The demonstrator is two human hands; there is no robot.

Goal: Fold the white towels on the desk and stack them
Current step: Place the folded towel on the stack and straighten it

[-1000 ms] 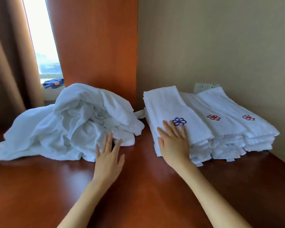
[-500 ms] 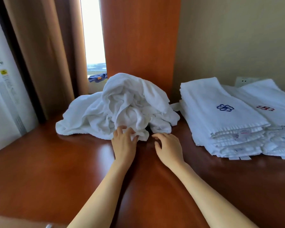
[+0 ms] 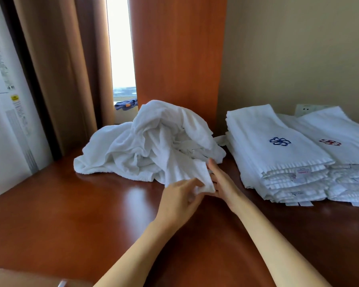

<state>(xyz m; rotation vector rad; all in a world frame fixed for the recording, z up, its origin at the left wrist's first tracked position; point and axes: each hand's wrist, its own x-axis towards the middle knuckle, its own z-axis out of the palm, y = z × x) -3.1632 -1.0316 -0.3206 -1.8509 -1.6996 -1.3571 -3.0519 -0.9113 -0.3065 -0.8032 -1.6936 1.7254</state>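
From the head view, the right stack of folded towels (image 3: pixel 340 137) is cut off by the frame's right edge, and its red embroidered emblem is only partly readable. The small labels on the stacks' fringed front edges are too blurred to be read. A white wall socket (image 3: pixel 305 109) is half hidden behind the stacks. The thumb of the right hand (image 3: pixel 222 181) is covered by cloth; its fingers are held straight and close together against the edge of a towel corner (image 3: pixel 197 177). The same corner is pinched by the curled fingers and thumb of the left hand (image 3: pixel 178 200), just above the desk.

The corner is drawn out from a crumpled pile of white towels (image 3: pixel 145 146), soft and deeply creased, heaped at the back of the glossy red-brown wooden desk (image 3: pixel 71 214). Just right of the pile, a neat left stack of folded towels (image 3: pixel 278 150) is seen, flat and rectangular, topped with a blue looped emblem.

Behind, a smooth wooden panel (image 3: pixel 178 54), brown curtains (image 3: pixel 56 69) and a narrow bright window (image 3: pixel 120 48) are shown, with a blue cloth (image 3: pixel 125 104) on the sill.
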